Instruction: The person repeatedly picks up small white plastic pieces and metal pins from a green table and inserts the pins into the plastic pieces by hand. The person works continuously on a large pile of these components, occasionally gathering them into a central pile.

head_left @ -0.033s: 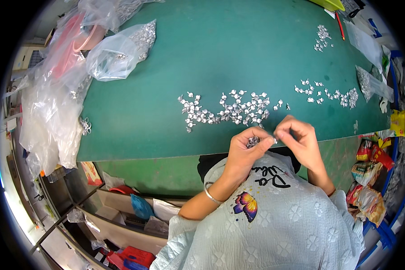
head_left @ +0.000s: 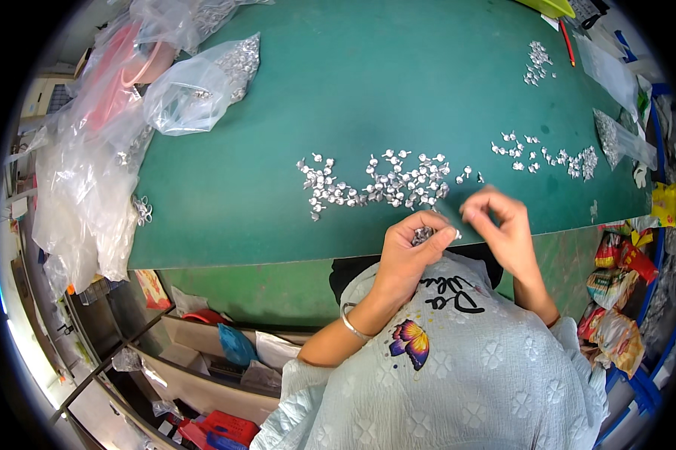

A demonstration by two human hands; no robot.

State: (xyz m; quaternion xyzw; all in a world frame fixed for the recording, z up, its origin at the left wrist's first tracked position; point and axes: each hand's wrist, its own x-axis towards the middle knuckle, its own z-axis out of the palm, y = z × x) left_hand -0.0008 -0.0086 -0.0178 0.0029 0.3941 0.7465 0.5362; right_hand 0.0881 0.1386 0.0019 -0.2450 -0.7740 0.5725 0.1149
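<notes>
In my left hand [head_left: 409, 251], curled at the table's near edge, sits a cluster of small silver metal parts [head_left: 422, 235]. One bright piece [head_left: 458, 234] pokes out between its thumb and forefinger. My right hand [head_left: 507, 229] is a little to the right and apart from it. Its thumb and forefinger are pinched together, slightly smeared by motion; whatever they hold is too small to make out. Just beyond both hands spreads a loose pile of small silver parts [head_left: 407, 182], round heads with short stems, on the green table [head_left: 330, 97].
More silver parts [head_left: 574, 160] are scattered at the right, with another group [head_left: 537, 64] farther back. A clear bag [head_left: 195, 90] of parts and a pink tub [head_left: 149, 64] under plastic occupy the left. A red pencil-like stick [head_left: 567, 43] is at the back right. Shelving [head_left: 218, 360] stands below left.
My right hand has moved slightly up and away from my left hand's fingertips. My left hand and the piles look the same.
</notes>
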